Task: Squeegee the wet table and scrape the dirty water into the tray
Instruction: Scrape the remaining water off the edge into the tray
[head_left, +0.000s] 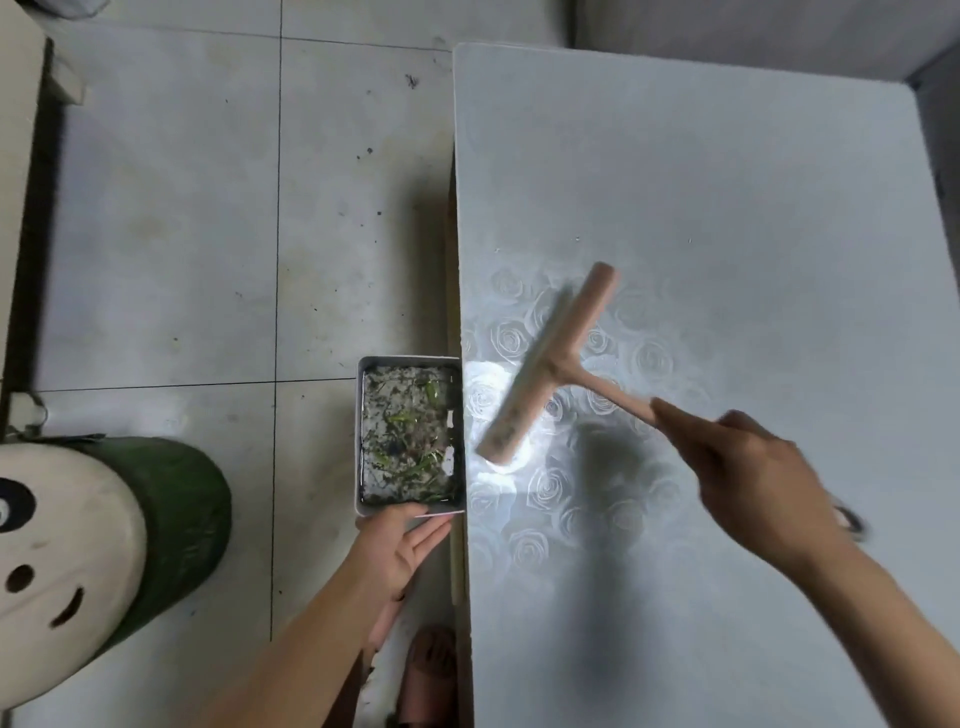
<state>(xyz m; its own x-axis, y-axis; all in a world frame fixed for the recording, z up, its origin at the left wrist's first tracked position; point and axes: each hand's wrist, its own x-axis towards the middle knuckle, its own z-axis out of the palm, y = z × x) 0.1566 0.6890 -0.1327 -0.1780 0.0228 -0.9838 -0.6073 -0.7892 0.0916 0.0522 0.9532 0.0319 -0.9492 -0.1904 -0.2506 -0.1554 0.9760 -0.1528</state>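
A pale table (727, 182) with a rose pattern fills the right side; its surface shines wet near the left edge. My right hand (753, 467) grips the handle of a pink squeegee (545, 364), whose blade lies slanted close to the table's left edge. Just off that edge, my left hand (400, 545) holds a white rectangular tray (359, 431) from its near end, level with the tabletop. The tray holds dirty water with green scraps and dark bits.
A grey tiled floor (208, 208) with dark specks lies to the left. A green stool with a cream smiley-face seat (104, 545) stands at the lower left. A pink slipper (431, 670) shows beside the table's edge at the bottom.
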